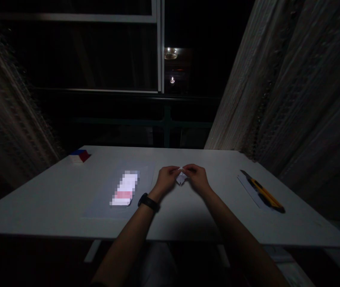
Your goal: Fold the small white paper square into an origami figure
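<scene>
A small folded piece of white paper [181, 178] is held between both hands over the middle of the white table [170, 157]. My left hand [167, 177] pinches its left side, with a dark watch [149, 202] on the wrist. On the other side my right hand [196, 176] grips the paper, fingers closed near its top edge. The two sets of fingertips almost meet. Two short points of the paper hang down below the fingers. Part of the paper is hidden behind the fingers.
Left of my hands, a lit phone [125, 189], its screen blurred out, lies on a white sheet [98, 207]. A yellow and black utility knife [265, 193] rests on paper at right. A blue, red and white block [80, 156] sits far left. Curtains [242, 79] flank a dark window.
</scene>
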`<state>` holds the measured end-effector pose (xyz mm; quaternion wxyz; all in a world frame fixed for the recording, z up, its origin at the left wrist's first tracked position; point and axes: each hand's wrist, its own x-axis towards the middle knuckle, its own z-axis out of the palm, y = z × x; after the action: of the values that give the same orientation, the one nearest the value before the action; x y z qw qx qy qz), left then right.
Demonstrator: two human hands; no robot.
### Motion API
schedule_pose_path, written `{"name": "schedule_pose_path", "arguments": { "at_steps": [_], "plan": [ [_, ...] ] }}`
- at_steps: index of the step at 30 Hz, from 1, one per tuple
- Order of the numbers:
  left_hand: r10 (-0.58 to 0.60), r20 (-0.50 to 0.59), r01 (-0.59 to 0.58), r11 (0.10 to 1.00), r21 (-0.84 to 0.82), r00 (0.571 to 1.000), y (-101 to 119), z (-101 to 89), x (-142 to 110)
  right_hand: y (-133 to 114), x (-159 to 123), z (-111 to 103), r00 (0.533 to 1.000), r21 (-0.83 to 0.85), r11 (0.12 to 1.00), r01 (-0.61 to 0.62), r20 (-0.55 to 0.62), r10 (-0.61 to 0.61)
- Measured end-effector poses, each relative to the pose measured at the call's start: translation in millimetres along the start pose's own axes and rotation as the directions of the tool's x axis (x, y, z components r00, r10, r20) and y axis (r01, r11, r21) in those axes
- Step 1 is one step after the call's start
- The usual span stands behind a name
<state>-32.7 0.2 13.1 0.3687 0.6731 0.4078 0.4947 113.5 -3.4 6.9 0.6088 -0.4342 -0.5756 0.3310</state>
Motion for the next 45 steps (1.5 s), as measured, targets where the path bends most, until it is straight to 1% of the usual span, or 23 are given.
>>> {"name": "schedule_pose_path", "arguments": {
  "at_steps": [5, 8, 11, 14, 20, 23, 26, 29, 31, 34, 35, 40, 43, 45],
  "plan": [
    [-0.088, -0.027, 0.083, 0.986, -0.146, 0.996, 0.0, 3.3, 0.3, 1.2, 0.0, 0.1, 1.000, -0.029, 1.000, -0.008, -0.012, 0.007],
    [-0.117, -0.035, 0.109, 0.977, -0.182, 0.993, 1.2, 4.3, -0.6, 2.6, 0.5, 0.0, 1.000, -0.064, 0.998, 0.022, -0.008, -0.023],
    [-0.139, -0.040, 0.129, 0.971, -0.201, 0.989, 2.4, 4.8, -1.4, 4.3, 0.1, -0.1, 0.999, -0.089, 0.995, 0.038, -0.006, -0.038],
    [-0.155, -0.025, 0.146, 0.967, -0.210, 0.988, 1.4, 5.5, -1.6, 5.3, -2.0, 1.0, 0.999, -0.111, 0.994, 0.021, -0.030, -0.025],
    [-0.124, -0.012, 0.120, 0.980, -0.159, 0.992, -6.5, 7.8, -0.9, 1.7, -8.3, 5.4, 0.994, -0.157, 0.987, -0.018, -0.110, 0.001],
    [-0.129, -0.007, 0.127, 0.980, -0.156, 0.992, -6.1, 8.2, -1.3, -1.5, -10.0, 6.2, 0.991, -0.191, 0.981, -0.026, -0.133, 0.000],
    [-0.159, 0.008, 0.158, 0.970, -0.186, 0.987, -2.2, 6.9, -2.4, -5.8, -11.0, 6.3, 0.990, -0.206, 0.978, -0.038, -0.141, 0.009],
    [-0.175, 0.049, 0.182, 0.955, -0.235, 0.983, 0.3, 5.8, -3.4, -9.8, -12.1, 6.7, 0.988, -0.216, 0.975, -0.044, -0.152, 0.010],
    [-0.184, 0.037, 0.188, 0.954, -0.233, 0.982, -0.1, 6.0, -3.7, -10.8, -12.6, 7.1, 0.988, -0.229, 0.973, -0.032, -0.156, -0.005],
    [-0.228, -0.011, 0.220, 0.948, -0.231, 0.974, -1.3, 6.8, -3.9, -9.2, -12.4, 7.6, 0.991, -0.226, 0.974, -0.008, -0.133, -0.022],
    [-0.245, -0.010, 0.235, 0.941, -0.244, 0.970, -1.2, 6.9, -4.1, -8.2, -12.1, 7.7, 0.992, -0.212, 0.977, 0.000, -0.120, -0.026],
    [-0.294, 0.048, 0.294, 0.903, -0.313, 0.955, 5.1, 3.4, -6.0, -4.3, -10.1, 6.8, 0.999, -0.053, 0.999, 0.008, -0.042, -0.011],
    [-0.326, 0.049, 0.324, 0.889, -0.323, 0.944, 9.4, 0.6, -7.0, -6.1, -8.6, 3.1, 1.000, 0.018, 1.000, -0.009, -0.002, 0.009],
    [-0.338, 0.075, 0.342, 0.867, -0.363, 0.938, 10.7, -0.7, -7.3, -8.8, -7.3, -0.9, 0.998, 0.055, 0.998, -0.035, 0.056, 0.032]
  ]
}}
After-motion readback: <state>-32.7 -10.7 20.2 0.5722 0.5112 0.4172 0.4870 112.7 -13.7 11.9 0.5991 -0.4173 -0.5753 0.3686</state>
